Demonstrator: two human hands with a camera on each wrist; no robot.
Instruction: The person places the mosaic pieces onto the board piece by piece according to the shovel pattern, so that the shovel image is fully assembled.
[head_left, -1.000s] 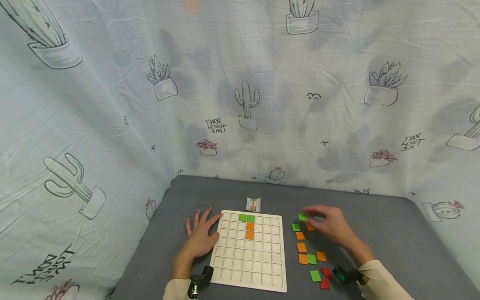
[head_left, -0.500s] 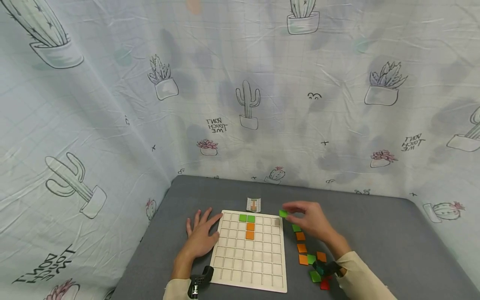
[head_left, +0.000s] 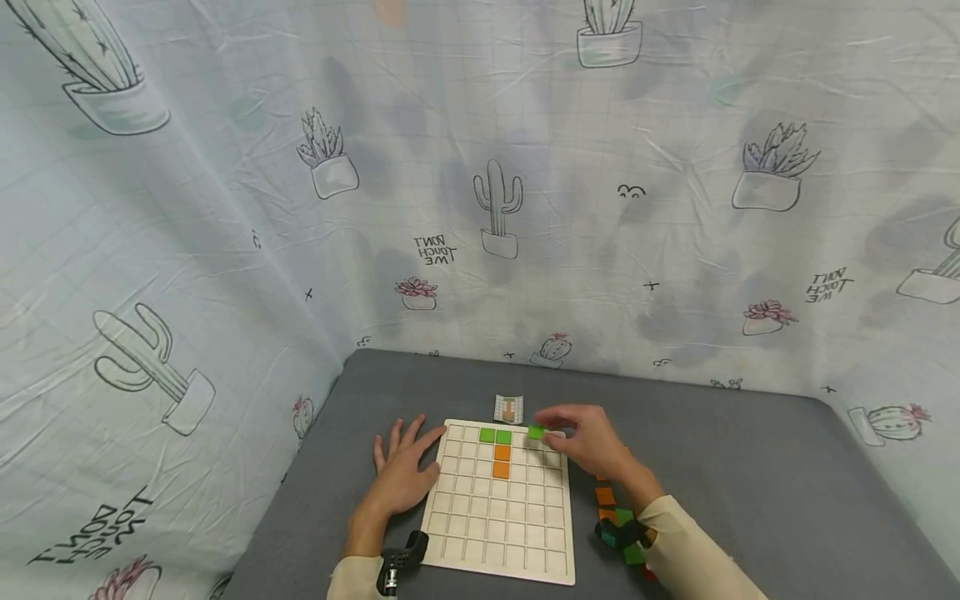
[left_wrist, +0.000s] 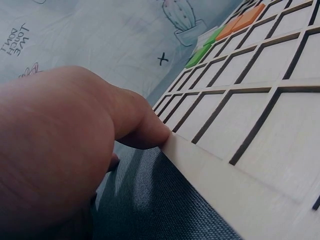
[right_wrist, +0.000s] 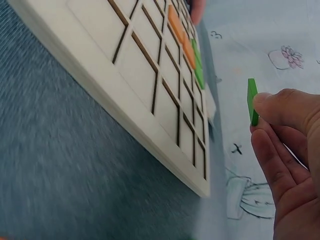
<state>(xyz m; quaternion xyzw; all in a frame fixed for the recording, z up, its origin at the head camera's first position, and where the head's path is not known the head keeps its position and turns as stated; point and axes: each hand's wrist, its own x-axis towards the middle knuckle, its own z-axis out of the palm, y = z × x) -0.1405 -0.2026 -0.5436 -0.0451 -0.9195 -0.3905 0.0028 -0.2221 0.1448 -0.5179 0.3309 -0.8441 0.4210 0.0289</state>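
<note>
Between thumb and fingers, my right hand pinches a green square tile, held over the far right part of a pale wooden grid board. My left hand lies spread at the board's left side, its thumb touching the edge there. Two green tiles sit side by side in the board's far row. Below the right one of them, two orange tiles fill cells in one column.
Beyond the board's far edge lies a small printed pattern card. Loose orange tiles and green ones are scattered right of the board, partly hidden under the right forearm. A cactus-print curtain hangs behind the grey table.
My right hand has lifted the green tile from the loose pieces and carried it left until it is over the board. The left hand has stayed in place.
</note>
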